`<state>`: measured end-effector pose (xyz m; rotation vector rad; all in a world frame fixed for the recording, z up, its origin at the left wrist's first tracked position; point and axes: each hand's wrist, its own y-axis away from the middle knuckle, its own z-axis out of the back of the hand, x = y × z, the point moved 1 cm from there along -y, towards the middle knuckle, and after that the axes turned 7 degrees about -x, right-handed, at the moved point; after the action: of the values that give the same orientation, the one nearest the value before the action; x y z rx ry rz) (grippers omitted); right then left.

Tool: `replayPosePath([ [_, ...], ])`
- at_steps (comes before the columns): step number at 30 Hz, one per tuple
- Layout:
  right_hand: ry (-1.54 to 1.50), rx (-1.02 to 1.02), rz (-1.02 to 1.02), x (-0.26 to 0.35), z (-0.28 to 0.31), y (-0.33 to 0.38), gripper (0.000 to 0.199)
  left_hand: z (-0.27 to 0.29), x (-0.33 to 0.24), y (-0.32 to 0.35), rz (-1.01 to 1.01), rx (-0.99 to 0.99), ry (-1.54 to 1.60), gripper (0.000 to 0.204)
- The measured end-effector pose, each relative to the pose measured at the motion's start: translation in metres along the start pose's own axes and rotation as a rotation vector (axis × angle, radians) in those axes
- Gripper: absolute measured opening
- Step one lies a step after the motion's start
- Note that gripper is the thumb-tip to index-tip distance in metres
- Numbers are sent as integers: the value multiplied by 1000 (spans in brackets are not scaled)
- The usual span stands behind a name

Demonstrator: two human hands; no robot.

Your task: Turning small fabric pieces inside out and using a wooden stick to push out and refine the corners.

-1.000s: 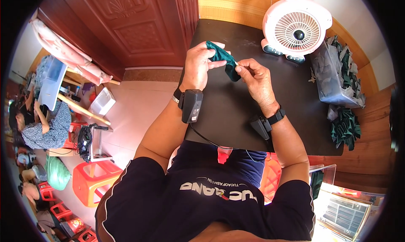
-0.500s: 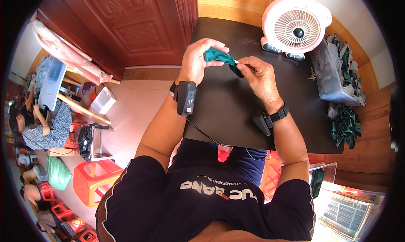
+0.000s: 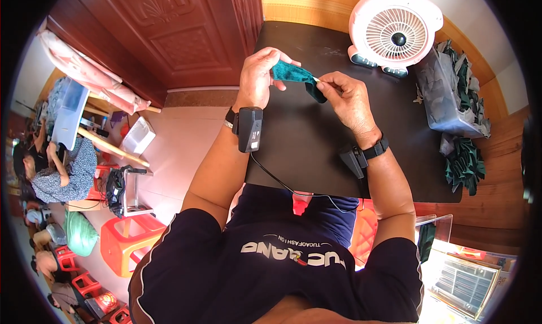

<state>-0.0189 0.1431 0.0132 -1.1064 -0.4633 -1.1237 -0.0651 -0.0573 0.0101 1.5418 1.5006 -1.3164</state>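
Observation:
A narrow piece of dark green velvet cloth is stretched between my two hands above the dark table. My left hand holds its left end, the fingers closed about it. At the other end, my right hand pinches the cloth between thumb and fingers, where a small pale bit shows at the fingertips. Part of the strip hangs folded below this pinch. What the pale bit is, I cannot make out.
A pink fan stands at the table's far right. Beside it are a clear bin of green and grey cloth pieces and a green bundle at the right edge. A red stool and seated people are at left.
The cloth's left part now lies flatter and more of its face shows, with my left fingers shifted slightly around it. My right hand keeps its pinch almost in place.

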Motion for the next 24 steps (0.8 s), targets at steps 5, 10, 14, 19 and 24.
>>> replayPosePath([
  [5, -104, -12, -60, 1, 0, 0, 9, -4, -3, 3, 2, -58, 4, 28],
  [10, -63, -20, -51, 1, 2, -1, 9, 0, 1, -1, 0, -115, -118, 22],
  [14, 9, 4, -25, 3, 2, 0, 9, 2, 5, -3, -99, -110, -60, 19],
  [19, 6, 21, 2, 1, 0, 0, 9, 5, 10, -5, -163, -152, -50, 18],
  [24, -9, 54, 29, -1, -7, 3, 9, -3, 10, -4, -448, -199, -409, 13],
])
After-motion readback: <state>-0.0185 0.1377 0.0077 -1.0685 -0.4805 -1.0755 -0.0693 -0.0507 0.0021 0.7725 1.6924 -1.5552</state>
